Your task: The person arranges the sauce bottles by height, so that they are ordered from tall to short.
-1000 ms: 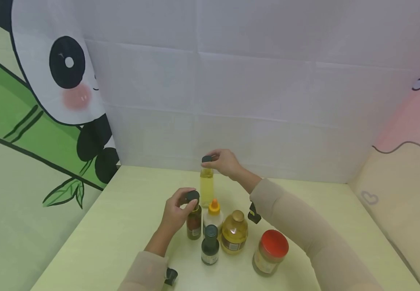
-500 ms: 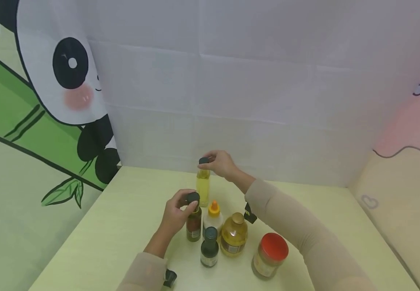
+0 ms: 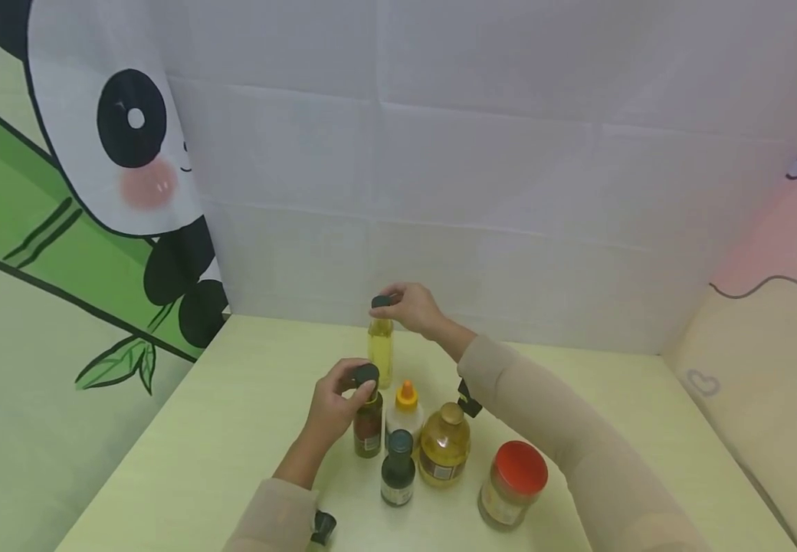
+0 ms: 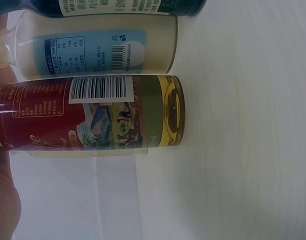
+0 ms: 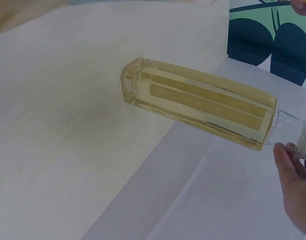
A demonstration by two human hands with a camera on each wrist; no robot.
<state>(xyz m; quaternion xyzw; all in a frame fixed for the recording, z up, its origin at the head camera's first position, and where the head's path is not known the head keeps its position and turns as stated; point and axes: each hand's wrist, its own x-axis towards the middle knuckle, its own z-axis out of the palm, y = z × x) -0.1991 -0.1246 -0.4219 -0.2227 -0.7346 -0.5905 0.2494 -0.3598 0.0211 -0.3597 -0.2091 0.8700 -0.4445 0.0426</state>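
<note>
My left hand [image 3: 332,400] holds a dark-capped oil bottle [image 3: 368,428] by its top. In the left wrist view this bottle shows a red label [image 4: 48,114] with a barcode. Farther back, my right hand [image 3: 412,308] pinches a clear bottle of yellow oil [image 3: 381,349] at its neck and dark cap. The right wrist view shows its angular body [image 5: 203,104], which appears raised off the table. A squeeze bottle with a yellow-orange nozzle [image 3: 406,397] stands just right of the left hand's bottle. In front of it is a small dark bottle [image 3: 398,475].
A round golden bottle [image 3: 445,448] stands beside the squeeze bottle. A jar with a red lid [image 3: 520,469] is farther right, near my right forearm. The pale table [image 3: 267,360] ends at a white cloth backdrop [image 3: 288,268].
My right hand has moved the clear oil bottle a little to the left, behind the left hand's bottle. The left hand keeps its grip and has stayed nearly still.
</note>
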